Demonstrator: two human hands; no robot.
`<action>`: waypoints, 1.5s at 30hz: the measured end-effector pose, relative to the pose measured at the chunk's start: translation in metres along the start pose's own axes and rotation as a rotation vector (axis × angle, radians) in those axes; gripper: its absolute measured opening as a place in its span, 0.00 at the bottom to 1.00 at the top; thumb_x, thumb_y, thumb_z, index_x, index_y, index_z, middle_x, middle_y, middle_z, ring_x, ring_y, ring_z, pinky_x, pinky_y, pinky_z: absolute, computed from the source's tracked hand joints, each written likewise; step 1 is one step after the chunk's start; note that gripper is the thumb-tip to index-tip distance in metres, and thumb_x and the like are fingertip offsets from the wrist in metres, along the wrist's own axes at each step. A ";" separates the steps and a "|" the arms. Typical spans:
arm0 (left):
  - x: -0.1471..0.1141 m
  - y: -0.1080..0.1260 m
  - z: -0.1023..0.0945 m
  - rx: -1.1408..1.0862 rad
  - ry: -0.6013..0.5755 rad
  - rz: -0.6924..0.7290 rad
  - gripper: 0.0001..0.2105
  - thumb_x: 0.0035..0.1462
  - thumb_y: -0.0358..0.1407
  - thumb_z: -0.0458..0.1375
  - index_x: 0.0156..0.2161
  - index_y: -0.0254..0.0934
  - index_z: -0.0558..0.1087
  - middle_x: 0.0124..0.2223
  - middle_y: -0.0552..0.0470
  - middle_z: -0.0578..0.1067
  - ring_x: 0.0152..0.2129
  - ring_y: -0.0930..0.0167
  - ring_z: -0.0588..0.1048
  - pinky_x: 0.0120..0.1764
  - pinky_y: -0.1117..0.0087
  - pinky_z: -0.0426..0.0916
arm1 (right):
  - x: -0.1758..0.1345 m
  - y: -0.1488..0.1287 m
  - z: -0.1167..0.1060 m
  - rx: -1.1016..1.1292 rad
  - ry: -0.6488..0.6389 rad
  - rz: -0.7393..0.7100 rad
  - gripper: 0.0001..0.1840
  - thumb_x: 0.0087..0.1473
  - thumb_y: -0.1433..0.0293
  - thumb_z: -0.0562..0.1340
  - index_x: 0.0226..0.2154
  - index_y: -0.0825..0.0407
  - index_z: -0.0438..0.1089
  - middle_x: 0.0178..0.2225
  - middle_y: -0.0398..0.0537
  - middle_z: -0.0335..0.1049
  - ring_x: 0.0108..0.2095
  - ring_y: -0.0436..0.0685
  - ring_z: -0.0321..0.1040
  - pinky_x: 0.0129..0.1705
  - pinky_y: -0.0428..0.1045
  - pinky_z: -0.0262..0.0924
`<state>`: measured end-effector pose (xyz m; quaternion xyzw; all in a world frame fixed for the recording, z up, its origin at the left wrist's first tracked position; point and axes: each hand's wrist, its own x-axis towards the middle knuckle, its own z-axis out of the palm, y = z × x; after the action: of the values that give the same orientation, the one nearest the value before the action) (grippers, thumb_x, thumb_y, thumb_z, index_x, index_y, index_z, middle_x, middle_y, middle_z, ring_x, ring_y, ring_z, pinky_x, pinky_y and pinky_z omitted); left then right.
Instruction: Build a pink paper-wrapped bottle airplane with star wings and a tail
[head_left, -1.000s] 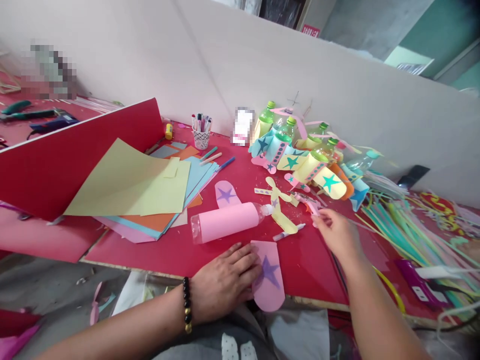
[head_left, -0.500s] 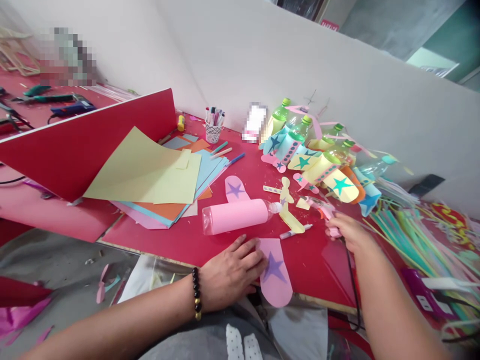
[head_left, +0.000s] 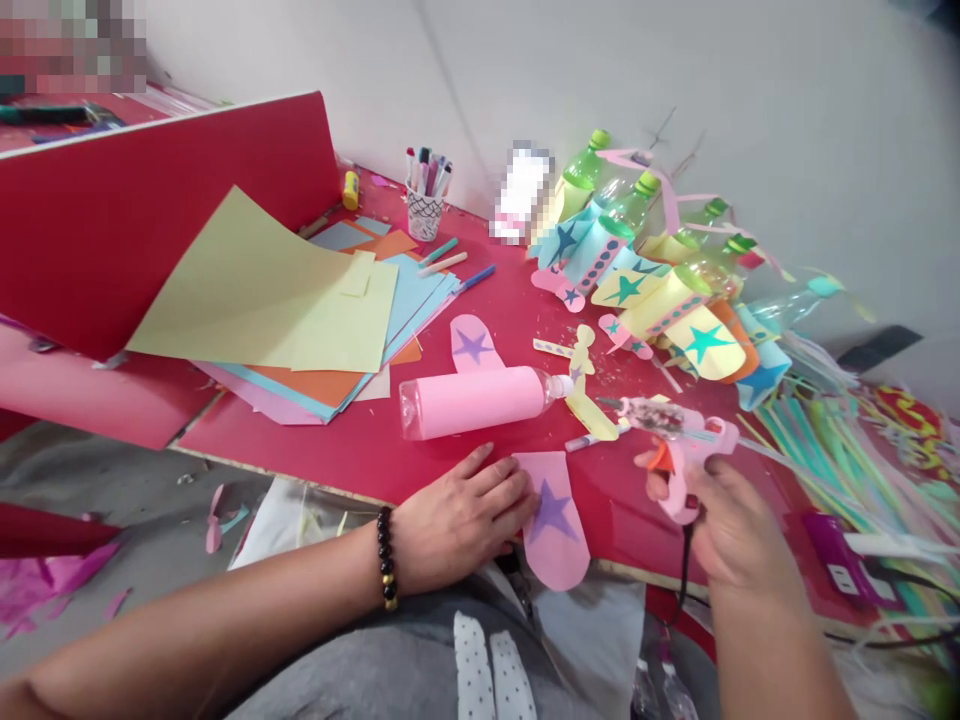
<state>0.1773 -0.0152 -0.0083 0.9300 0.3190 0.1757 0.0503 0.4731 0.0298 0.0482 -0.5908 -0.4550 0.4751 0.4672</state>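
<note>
My right hand [head_left: 716, 505] is wrapped round the handle of a pink hot glue gun [head_left: 679, 440], its nozzle pointing left and a clear glue stick poking out behind. Flat at the table's near edge lies my left hand [head_left: 469, 515], fingers outstretched, the tips touching a pink paper wing with a purple star [head_left: 555, 525]. Beyond it, a plastic bottle wrapped in pink paper [head_left: 480, 402] lies on its side, white cap to the right. Another pink star wing [head_left: 474, 343] shows behind the bottle. Yellow paper cutouts [head_left: 581, 375] and a marker [head_left: 592, 440] lie by the cap.
Coloured paper sheets [head_left: 300, 320] are piled at left beside a red upright panel [head_left: 187, 210]. A pen cup [head_left: 424, 215] stands at the back. Decorated bottles [head_left: 630, 215] crowd the back right. Paper strips [head_left: 817, 470] and a purple power strip [head_left: 847, 560] lie at right.
My right hand has lifted the glue gun off the table and brought it nearer me, nozzle turned left. My left hand stays by the wing. The view has shifted slightly.
</note>
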 end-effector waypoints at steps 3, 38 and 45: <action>0.000 0.000 -0.001 0.021 0.016 0.007 0.21 0.68 0.38 0.48 0.62 0.33 0.61 0.60 0.45 0.67 0.57 0.60 0.63 0.62 0.52 0.54 | -0.018 0.004 0.009 -0.064 -0.009 -0.016 0.13 0.51 0.60 0.66 0.30 0.53 0.77 0.32 0.52 0.77 0.26 0.51 0.66 0.29 0.47 0.62; -0.002 0.000 -0.008 -0.251 0.074 -0.092 0.22 0.59 0.37 0.56 0.58 0.33 0.66 0.56 0.42 0.72 0.55 0.59 0.66 0.61 0.52 0.57 | -0.076 0.028 0.034 -0.423 0.056 -0.217 0.12 0.55 0.62 0.63 0.37 0.52 0.76 0.39 0.55 0.78 0.41 0.66 0.74 0.43 0.57 0.70; 0.006 -0.005 -0.054 -0.277 0.386 -0.127 0.09 0.60 0.29 0.57 0.45 0.35 0.73 0.41 0.48 0.77 0.39 0.67 0.70 0.45 0.63 0.69 | -0.080 0.042 0.032 -0.470 -0.176 -0.202 0.14 0.56 0.63 0.63 0.42 0.52 0.76 0.43 0.54 0.78 0.45 0.65 0.74 0.49 0.56 0.68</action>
<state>0.1594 -0.0089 0.0433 0.8414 0.3534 0.3888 0.1263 0.4350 -0.0513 0.0147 -0.5911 -0.6483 0.3570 0.3207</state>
